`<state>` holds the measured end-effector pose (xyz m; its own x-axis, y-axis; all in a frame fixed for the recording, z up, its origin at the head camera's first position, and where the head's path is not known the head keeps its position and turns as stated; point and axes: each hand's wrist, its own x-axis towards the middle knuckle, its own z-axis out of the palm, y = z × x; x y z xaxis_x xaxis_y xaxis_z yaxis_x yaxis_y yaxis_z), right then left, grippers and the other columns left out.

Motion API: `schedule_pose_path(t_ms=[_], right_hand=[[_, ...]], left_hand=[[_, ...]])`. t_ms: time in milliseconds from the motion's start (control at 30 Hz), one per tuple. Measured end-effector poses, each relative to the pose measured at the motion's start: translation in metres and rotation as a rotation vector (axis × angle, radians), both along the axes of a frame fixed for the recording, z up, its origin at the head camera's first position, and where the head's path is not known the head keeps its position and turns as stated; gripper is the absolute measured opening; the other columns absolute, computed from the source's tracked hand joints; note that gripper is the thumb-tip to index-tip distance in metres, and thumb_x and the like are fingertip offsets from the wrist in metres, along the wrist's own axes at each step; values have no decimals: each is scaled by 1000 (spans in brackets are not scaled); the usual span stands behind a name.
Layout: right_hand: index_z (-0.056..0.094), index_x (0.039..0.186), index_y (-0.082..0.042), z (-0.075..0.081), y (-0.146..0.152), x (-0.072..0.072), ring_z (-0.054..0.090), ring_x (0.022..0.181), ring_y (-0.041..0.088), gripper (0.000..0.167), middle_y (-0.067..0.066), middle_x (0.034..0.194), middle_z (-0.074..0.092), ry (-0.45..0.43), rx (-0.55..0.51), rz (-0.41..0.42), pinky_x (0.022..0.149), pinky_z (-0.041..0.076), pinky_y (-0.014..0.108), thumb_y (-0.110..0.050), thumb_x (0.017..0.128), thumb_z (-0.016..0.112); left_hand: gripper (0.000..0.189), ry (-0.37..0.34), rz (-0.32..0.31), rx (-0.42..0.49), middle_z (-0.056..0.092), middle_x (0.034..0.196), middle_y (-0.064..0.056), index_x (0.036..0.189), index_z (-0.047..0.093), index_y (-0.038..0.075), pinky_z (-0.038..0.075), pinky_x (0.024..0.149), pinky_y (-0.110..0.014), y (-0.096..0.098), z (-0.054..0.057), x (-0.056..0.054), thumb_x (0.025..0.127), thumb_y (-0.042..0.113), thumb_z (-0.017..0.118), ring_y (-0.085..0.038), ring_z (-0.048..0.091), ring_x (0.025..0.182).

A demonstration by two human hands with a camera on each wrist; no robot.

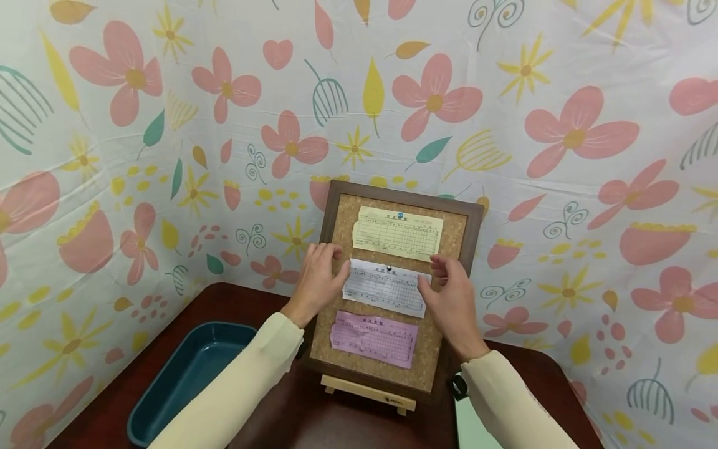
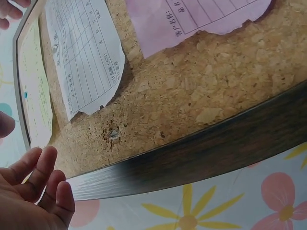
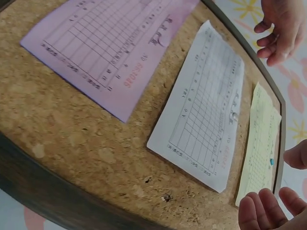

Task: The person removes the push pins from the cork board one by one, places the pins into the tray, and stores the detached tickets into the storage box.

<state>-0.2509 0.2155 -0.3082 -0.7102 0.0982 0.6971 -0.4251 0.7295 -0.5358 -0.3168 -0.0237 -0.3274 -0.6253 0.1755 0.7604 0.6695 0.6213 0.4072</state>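
A framed cork board (image 1: pixel 432 368) leans on a small wooden easel (image 1: pixel 367 391). Three printed slips hang on it: a yellow slip (image 1: pixel 392 234) on top with a blue pushpin (image 1: pixel 400 215), a white slip (image 1: pixel 381 290) in the middle with a small pin (image 3: pixel 234 116), and a purple slip (image 1: pixel 373 342) below. My left hand (image 1: pixel 318 277) hovers at the board's left side, thumb close to the white slip's edge. On the other side my right hand (image 1: pixel 451 299) is by the white slip's right edge, fingers loosely bent. Nothing shows between the fingers of either hand.
A dark blue tray (image 1: pixel 148 390) stands on the brown table (image 1: pixel 269 386) at the left. Something pale green (image 1: pixel 471 421) lies under my right forearm. Flower-patterned cloth (image 1: pixel 348 81) hangs behind the board and at both sides.
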Motion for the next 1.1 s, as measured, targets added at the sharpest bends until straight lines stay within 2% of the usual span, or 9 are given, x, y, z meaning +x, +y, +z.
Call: schedule_pose_path(t_ms=[533, 700, 1100], right_hand=[[53, 120, -1, 19, -7, -18, 55, 95, 30, 40, 13, 109, 56, -18, 25, -21, 81, 47, 43, -11, 85, 68], [53, 120, 0, 24, -12, -23, 55, 95, 29, 38, 14, 109, 55, -4, 35, -6, 79, 47, 42, -10, 86, 67], [54, 120, -1, 24, -19, -33, 55, 94, 28, 39, 14, 109, 56, -9, 14, 12, 78, 48, 40, -8, 85, 68]], left_hand=[[25, -11, 13, 25, 57, 94, -10, 104, 60, -1, 35, 82, -38, 4, 5, -6, 90, 20, 63, -24, 45, 90], [26, -14, 23, 33, 57, 94, -9, 105, 60, 0, 34, 82, -39, 5, 7, -7, 91, 21, 63, -24, 43, 89], [27, -64, 117, 78, 57, 95, -6, 106, 60, 4, 33, 82, -39, 18, 14, -15, 90, 25, 63, -24, 42, 88]])
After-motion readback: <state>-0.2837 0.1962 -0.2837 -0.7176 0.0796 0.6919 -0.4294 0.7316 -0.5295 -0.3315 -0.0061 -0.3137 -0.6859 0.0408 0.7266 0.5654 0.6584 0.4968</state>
